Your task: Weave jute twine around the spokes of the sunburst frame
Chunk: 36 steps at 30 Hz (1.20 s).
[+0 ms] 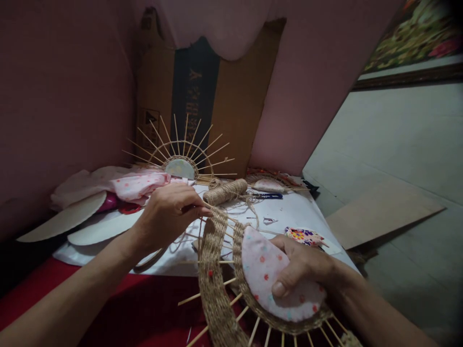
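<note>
My right hand (306,272) grips a half-round woven piece by its pink dotted fabric centre (265,274), thumb on top and the other fingers hidden beneath. Thin wooden sticks fan out from that centre, and a wide band of woven jute twine (213,270) runs across them. At the band's upper end, my left hand (177,212) is closed, thumb and fingers pinching the jute twine. A small red mark (211,273) shows on the band. Just beyond my left fingers lies a spool of twine (226,191).
Behind, another stick fan (181,166) leans on a cardboard box (235,96). Pink dotted cloth (137,185) and pale card pieces (104,229) lie left. A dark blue tool (267,196) and a colourful patterned piece (304,235) rest on the white tabletop (314,212).
</note>
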### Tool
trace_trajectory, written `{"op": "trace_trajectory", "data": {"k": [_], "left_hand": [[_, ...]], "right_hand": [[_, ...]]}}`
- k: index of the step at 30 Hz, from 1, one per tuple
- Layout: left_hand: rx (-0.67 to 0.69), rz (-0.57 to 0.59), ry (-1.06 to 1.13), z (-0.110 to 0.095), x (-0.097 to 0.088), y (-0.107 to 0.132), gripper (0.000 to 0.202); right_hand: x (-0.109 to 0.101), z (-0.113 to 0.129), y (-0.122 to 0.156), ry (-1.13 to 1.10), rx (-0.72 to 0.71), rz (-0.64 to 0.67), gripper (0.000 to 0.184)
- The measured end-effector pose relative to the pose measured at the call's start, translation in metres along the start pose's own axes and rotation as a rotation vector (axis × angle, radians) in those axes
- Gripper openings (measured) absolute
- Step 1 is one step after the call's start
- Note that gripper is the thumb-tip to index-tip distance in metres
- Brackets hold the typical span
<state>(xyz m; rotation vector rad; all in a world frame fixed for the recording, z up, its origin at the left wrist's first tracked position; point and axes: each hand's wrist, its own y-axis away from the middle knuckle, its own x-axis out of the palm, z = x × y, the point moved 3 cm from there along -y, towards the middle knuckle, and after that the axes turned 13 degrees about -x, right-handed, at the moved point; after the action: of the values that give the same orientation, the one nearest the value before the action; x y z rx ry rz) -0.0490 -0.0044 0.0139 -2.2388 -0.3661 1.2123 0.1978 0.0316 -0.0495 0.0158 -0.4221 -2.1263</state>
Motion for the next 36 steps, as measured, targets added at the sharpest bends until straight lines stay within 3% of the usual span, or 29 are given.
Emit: {"op": "trace_trajectory", "data": {"k": [6,12,20,26,31,36], "left_hand": [[0.095,0.004,-0.015,-0.005,0.004,0.003,0.023],[-0.022,0.001,0.014,0.001,0.000,-0.002,0.022],[-0.265,0.107,0.436,0.008,-0.007,-0.005,0.014],[-0.387,0.125,0.774,0.012,-0.003,-0.005,0.012],[-0.453,0.187,1.028,0.018,0.003,-0.002,0.015],[-0.479,0.235,1.114,0.022,0.004,-0.001,0.014]], "right_hand": [[0.004,-0.001,-0.001,-0.005,0.002,0.016,0.033],[0.003,-0.001,0.002,0.009,0.012,0.052,0.029],[0.002,-0.007,0.005,-0.082,0.031,0.107,0.034],[0.003,-0.011,0.005,-0.124,0.014,0.130,0.033],[0.004,-0.012,0.005,-0.157,-0.026,0.156,0.034],[0.002,-0.015,0.003,-0.153,-0.034,0.159,0.039]]}}
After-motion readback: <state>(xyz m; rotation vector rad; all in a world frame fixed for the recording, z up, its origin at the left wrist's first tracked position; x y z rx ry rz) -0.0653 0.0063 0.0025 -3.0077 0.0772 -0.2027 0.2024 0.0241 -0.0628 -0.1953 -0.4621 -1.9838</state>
